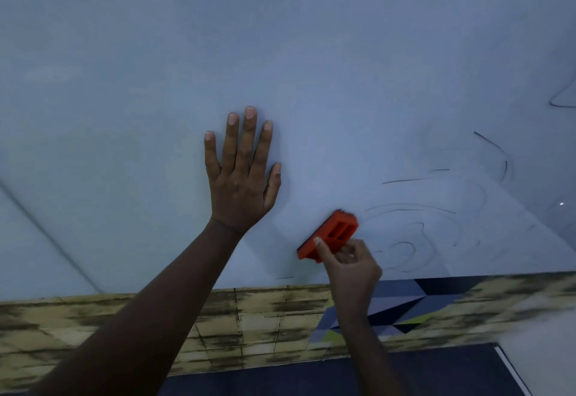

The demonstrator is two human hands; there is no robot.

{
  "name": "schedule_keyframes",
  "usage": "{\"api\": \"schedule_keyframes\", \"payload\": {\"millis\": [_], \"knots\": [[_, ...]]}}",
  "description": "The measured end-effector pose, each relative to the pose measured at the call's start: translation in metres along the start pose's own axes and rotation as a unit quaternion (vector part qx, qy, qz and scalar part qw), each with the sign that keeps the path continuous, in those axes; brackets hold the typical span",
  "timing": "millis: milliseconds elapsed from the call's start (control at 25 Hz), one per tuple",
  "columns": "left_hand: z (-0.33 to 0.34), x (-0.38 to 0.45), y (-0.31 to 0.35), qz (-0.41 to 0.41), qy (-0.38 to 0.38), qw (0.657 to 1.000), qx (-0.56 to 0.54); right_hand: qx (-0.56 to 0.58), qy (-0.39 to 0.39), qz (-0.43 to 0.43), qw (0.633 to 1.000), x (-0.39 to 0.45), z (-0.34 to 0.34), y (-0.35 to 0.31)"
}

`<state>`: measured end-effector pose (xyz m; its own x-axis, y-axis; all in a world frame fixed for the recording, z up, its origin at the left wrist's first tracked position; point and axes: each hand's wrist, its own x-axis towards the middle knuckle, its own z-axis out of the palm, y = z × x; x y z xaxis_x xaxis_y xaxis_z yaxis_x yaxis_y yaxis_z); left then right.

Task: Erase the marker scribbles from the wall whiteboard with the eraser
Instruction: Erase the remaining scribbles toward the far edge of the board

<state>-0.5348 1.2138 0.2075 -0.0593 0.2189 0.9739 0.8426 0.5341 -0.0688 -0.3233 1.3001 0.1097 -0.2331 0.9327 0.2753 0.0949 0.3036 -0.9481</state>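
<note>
head view: the whiteboard [280,52] fills most of the frame, pale blue-grey in dim light. thin black scribbles [414,227] loop across its lower right. the left hand [241,177] lies flat on the board, fingers straight and spread. the right hand [349,266] pinches the orange eraser [327,235], pressed to the board just left of the scribbles. below the board runs a yellowish block-patterned wall [249,317] with a blue geometric patch [402,305], then dark floor [311,377].
</note>
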Motion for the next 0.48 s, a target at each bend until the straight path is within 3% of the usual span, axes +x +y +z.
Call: {"api": "schedule_keyframes", "payload": {"millis": [240,480], "knots": [[0.001,-0.022,-0.004,0.030,-0.014,0.999,0.006,0.002,-0.071,0.219,0.973,-0.060,0.049,0.090],[0.002,-0.026,-0.006,0.039,-0.016,0.999,0.001,0.193,-0.090,0.454,0.865,-0.083,0.083,0.112]]}}
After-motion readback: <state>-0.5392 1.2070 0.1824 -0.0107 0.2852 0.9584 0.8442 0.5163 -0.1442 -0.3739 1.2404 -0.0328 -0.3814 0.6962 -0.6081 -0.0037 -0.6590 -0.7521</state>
